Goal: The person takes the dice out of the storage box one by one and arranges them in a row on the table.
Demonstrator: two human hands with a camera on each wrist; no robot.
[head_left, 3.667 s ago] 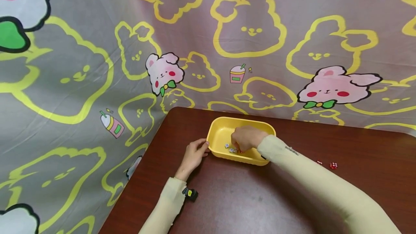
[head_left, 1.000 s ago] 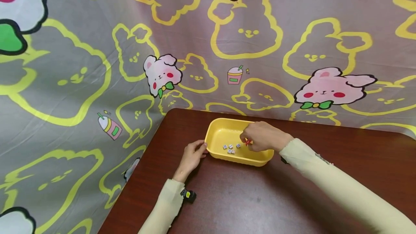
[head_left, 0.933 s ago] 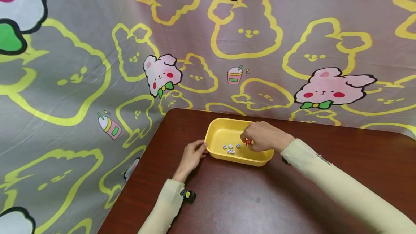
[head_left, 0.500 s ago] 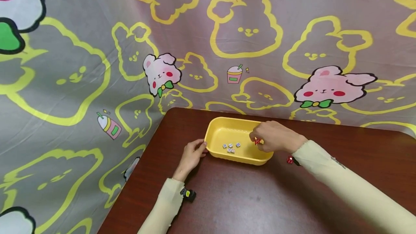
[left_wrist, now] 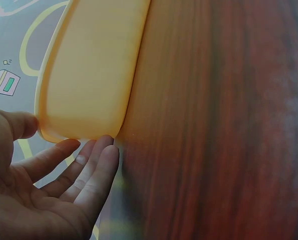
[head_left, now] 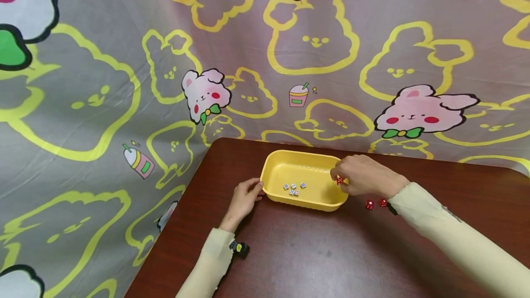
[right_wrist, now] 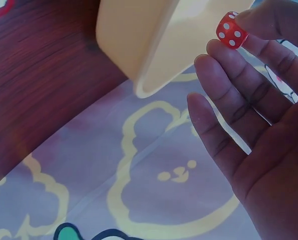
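Observation:
My right hand (head_left: 364, 176) pinches a red die (right_wrist: 232, 31) with white dots between thumb and index finger, over the right end of the yellow tray (head_left: 304, 160). In the right wrist view the other fingers extend below the die. Several white dice (head_left: 293, 189) lie on the tray's floor, left of the middle. My left hand (head_left: 243, 201) rests against the tray's left end; in the left wrist view the thumb touches near the rim and the fairly straight fingers touch the outer wall.
Two red dice, one die (head_left: 370, 204) and another die (head_left: 383, 202), lie on the dark wooden table (head_left: 290, 256) right of the tray, close to my right wrist. A patterned grey cloth (head_left: 244, 22) hangs behind and to the left of the table.
My right hand has moved right from the tray's middle to its right end, carrying the red die. Red dice behind the right wrist have come into sight. My left hand stays at the tray.

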